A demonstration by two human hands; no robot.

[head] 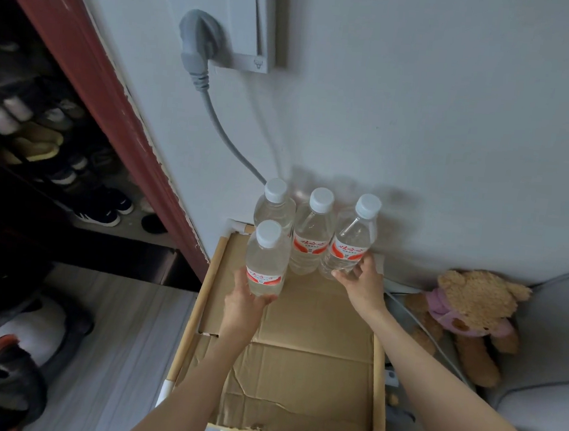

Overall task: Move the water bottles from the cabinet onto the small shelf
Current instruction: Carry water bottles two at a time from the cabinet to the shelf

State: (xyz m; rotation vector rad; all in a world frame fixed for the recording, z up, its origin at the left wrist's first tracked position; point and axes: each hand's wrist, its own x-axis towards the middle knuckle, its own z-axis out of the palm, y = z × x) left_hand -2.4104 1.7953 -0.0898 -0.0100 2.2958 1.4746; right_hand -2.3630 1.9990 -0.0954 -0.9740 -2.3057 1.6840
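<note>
Head view: on the small shelf's (pixel 195 314) cardboard top, four water bottles stand upright; left hand (pixel 246 301) curls its fingers round the front bottle (pixel 267 262), right hand (pixel 361 284) grips the rightmost bottle (pixel 351 241), two bottles beyond the fingertips

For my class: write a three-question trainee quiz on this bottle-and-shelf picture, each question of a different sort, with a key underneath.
1. How many water bottles are on the cardboard-covered shelf?
2. True or false: the left hand grips the front bottle.
3. What lies right of the shelf? A) teddy bear B) kettle C) books

Key
1. Four.
2. True; the right hand holds the rightmost bottle.
3. A, the teddy bear.
</note>
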